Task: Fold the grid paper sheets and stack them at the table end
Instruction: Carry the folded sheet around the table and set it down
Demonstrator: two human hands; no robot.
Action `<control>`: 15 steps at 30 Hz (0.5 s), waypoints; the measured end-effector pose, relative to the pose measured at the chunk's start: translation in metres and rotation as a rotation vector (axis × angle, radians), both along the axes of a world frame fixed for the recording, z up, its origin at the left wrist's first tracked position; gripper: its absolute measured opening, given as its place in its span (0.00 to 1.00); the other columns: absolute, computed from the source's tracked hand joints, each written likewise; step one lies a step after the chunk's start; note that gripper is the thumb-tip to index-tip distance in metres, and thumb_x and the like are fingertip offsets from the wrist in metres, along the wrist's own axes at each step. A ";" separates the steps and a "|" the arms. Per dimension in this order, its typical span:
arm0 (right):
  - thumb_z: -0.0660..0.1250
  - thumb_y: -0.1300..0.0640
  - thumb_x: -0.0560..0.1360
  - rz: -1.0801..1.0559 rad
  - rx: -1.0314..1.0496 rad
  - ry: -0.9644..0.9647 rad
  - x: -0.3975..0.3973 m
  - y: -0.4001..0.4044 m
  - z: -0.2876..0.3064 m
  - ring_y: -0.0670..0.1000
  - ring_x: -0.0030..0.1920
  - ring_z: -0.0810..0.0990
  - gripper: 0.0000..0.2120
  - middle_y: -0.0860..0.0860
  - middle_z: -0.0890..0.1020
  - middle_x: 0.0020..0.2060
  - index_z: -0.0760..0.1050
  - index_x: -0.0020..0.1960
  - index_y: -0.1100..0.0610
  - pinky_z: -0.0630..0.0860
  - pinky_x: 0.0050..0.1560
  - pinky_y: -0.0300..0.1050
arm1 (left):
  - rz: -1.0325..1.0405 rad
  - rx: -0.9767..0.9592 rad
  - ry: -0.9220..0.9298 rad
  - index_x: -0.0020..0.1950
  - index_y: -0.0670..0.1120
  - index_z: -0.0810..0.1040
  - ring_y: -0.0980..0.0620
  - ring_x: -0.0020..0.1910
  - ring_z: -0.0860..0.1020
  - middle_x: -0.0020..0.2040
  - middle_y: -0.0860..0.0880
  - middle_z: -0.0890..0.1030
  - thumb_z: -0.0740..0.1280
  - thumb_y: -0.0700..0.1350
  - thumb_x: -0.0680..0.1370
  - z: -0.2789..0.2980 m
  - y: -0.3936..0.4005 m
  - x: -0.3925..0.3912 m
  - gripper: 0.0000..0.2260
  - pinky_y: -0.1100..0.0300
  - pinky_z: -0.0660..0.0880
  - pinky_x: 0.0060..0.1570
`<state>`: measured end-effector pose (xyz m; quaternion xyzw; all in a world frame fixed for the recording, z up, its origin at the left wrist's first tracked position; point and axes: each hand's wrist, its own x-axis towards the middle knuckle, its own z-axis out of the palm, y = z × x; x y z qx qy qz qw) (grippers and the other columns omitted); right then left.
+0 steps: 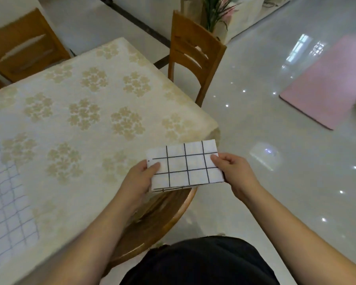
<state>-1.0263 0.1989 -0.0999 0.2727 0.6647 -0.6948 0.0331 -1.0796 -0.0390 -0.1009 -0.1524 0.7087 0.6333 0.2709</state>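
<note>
Spreading away to the left of the left hand, the table (74, 112) under its cream flowered cloth takes up most of the view; its near right corner lies just beyond the hands; past the right hand runs the glossy pale floor (275, 140), with a pink mat (329, 87) well off to that hand's far right; a wooden chair (193, 56) stands at the table's far right side, well beyond both hands, another chair (23, 48) sits at the table's far left corner, and the curved back of a third chair (162, 214) lies directly beneath the hands; an unfolded grid sheet (6, 202) rests flat on the cloth far to the left of the left hand, cut by the picture's edge; the folded grid paper (185, 165) is held in the air between the two hands, off the table, just past its corner; the left hand (140, 177) pinches its left edge, thumb on top; the right hand (232, 169) pinches its right edge, thumb on top and fingers curled beneath.
</note>
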 end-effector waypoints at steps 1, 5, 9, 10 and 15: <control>0.67 0.60 0.78 -0.014 -0.021 -0.008 0.005 0.009 -0.001 0.49 0.36 0.82 0.08 0.53 0.85 0.36 0.82 0.41 0.58 0.78 0.40 0.45 | -0.011 0.002 0.007 0.54 0.44 0.80 0.45 0.47 0.84 0.47 0.45 0.86 0.65 0.43 0.80 0.001 0.010 0.001 0.07 0.45 0.79 0.53; 0.67 0.59 0.78 -0.112 -0.093 -0.065 0.030 0.075 -0.008 0.52 0.40 0.84 0.06 0.57 0.86 0.42 0.81 0.48 0.61 0.80 0.42 0.47 | -0.067 0.028 0.021 0.57 0.41 0.79 0.45 0.46 0.84 0.49 0.43 0.85 0.65 0.40 0.80 0.010 0.079 0.012 0.08 0.55 0.81 0.40; 0.68 0.58 0.77 -0.162 -0.087 -0.078 0.045 0.133 -0.009 0.50 0.38 0.84 0.05 0.55 0.85 0.40 0.81 0.46 0.59 0.80 0.40 0.46 | -0.104 0.011 0.051 0.58 0.40 0.79 0.44 0.48 0.84 0.50 0.41 0.85 0.65 0.39 0.79 0.013 0.140 0.021 0.09 0.53 0.82 0.45; 0.68 0.58 0.77 -0.165 -0.083 -0.080 0.049 0.145 -0.008 0.50 0.38 0.83 0.05 0.54 0.85 0.40 0.81 0.46 0.58 0.80 0.41 0.46 | -0.104 0.003 0.057 0.58 0.40 0.79 0.44 0.47 0.84 0.50 0.41 0.85 0.66 0.38 0.79 0.013 0.153 0.022 0.09 0.53 0.82 0.45; 0.67 0.57 0.78 -0.159 -0.107 -0.083 0.062 0.195 0.000 0.50 0.38 0.84 0.07 0.53 0.86 0.38 0.80 0.46 0.60 0.80 0.39 0.45 | -0.168 0.013 0.053 0.57 0.42 0.80 0.43 0.47 0.84 0.49 0.44 0.85 0.66 0.38 0.79 0.011 0.200 0.021 0.08 0.43 0.81 0.49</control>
